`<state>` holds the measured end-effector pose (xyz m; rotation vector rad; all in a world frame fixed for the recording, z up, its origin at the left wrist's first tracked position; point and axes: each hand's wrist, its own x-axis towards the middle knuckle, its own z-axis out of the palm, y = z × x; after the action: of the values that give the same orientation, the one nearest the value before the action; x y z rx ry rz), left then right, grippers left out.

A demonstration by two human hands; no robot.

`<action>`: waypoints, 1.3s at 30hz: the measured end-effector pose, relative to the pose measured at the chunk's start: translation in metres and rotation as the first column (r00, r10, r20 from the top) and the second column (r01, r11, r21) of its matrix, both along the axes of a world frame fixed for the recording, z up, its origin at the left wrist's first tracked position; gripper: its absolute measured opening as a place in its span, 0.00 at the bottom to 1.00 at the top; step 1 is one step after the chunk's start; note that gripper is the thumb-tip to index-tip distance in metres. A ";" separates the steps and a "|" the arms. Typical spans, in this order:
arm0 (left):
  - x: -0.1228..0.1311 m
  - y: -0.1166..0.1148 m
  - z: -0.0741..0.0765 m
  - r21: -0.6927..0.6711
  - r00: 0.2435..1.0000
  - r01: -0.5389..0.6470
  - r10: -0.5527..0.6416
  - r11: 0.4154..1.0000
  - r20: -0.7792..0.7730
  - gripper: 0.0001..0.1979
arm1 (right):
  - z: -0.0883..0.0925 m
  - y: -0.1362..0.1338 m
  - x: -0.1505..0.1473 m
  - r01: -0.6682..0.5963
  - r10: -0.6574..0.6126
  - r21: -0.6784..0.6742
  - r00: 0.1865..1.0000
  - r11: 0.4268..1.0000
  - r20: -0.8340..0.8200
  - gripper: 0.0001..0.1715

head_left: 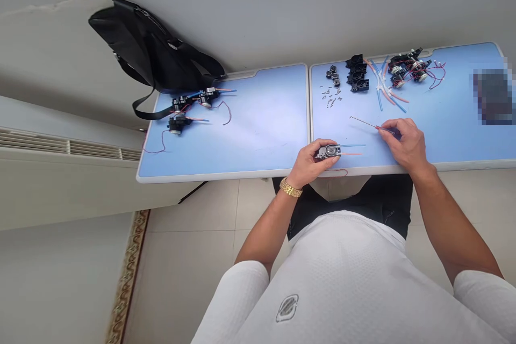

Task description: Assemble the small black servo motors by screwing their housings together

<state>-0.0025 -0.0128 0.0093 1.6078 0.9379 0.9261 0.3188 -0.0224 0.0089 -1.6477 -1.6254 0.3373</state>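
Note:
My left hand [309, 164] is closed around a small grey motor unit [328, 151] with blue and pink tubes sticking out to the right, resting on the blue table [262, 129] near its front edge. A gold watch sits on that wrist. My right hand [404, 143] pinches the red handle of a thin screwdriver [368, 124], whose metal shaft points left and lies low over the table. A scatter of tiny screws [331, 98] lies farther back.
Black housings [357, 73], small black caps [334, 76], loose blue and pink tubes [386, 88] and wired assemblies [409, 68] sit at the back right. More wired assemblies [189, 109] lie at the left. A black bag [155, 56] leans on the wall. A radiator [60, 145] stands left.

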 end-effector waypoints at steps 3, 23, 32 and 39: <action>0.002 0.001 0.003 0.008 1.000 0.009 -0.009 1.000 -0.020 0.26 | 0.008 -0.005 -0.006 0.029 -0.043 -0.087 0.984 0.996 -0.171 0.07; 0.007 0.003 -0.001 0.120 1.000 -0.003 0.000 0.993 0.027 0.25 | 0.061 -0.055 -0.036 -0.159 0.117 -0.083 0.920 0.984 -0.374 0.04; 0.005 0.001 -0.002 0.128 1.000 -0.015 0.012 0.992 0.025 0.26 | 0.066 -0.059 -0.037 -0.147 0.115 -0.082 0.944 0.986 -0.309 0.04; 0.005 0.001 -0.002 0.127 0.999 -0.018 0.013 0.992 0.041 0.26 | 0.067 -0.061 -0.038 -0.161 0.131 -0.088 0.951 0.983 -0.281 0.03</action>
<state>0.0029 -0.0115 0.0069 1.6849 0.8792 1.0432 0.2811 -0.0832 0.0758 -1.4865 -1.5414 0.7110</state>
